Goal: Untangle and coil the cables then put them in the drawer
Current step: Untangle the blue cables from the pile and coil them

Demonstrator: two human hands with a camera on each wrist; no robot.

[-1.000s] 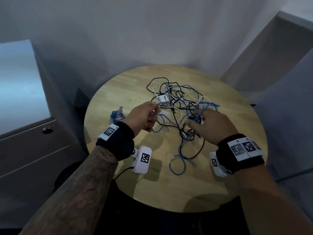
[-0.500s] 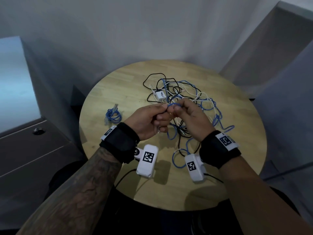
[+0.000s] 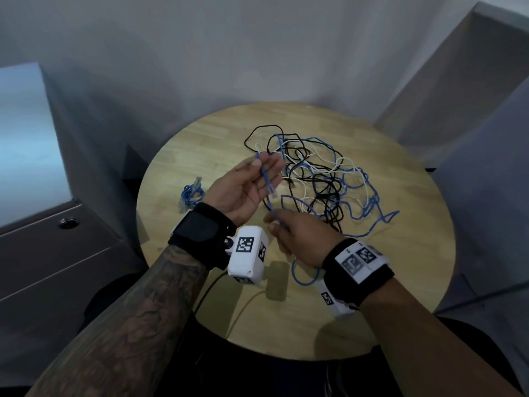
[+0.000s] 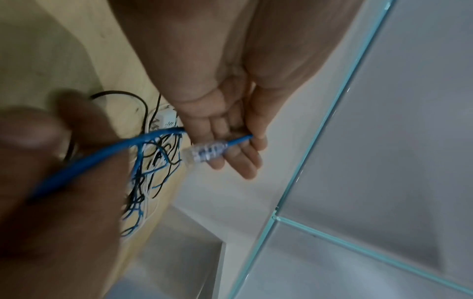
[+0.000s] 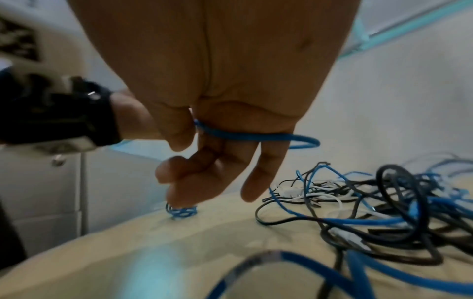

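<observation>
I see my left hand (image 3: 246,190) palm up with fingers straight, the blue cable (image 3: 267,183) and its clear plug lying across them above the round table (image 3: 400,282). My right hand (image 3: 297,239) pinches the same cable lower down, though blur hides the fingertips. Behind, the tangled pile (image 3: 320,179) sits mid-table, its separate strands hard to trace.

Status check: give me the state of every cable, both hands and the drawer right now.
Blue cable: plug end across left palm, uncoiled.
Left hand: open, palm up.
Right hand: pinching the blue cable.
Cable pile: tangled on table.
Small blue cable: coiled, on table.
Drawer: closed.
</observation>
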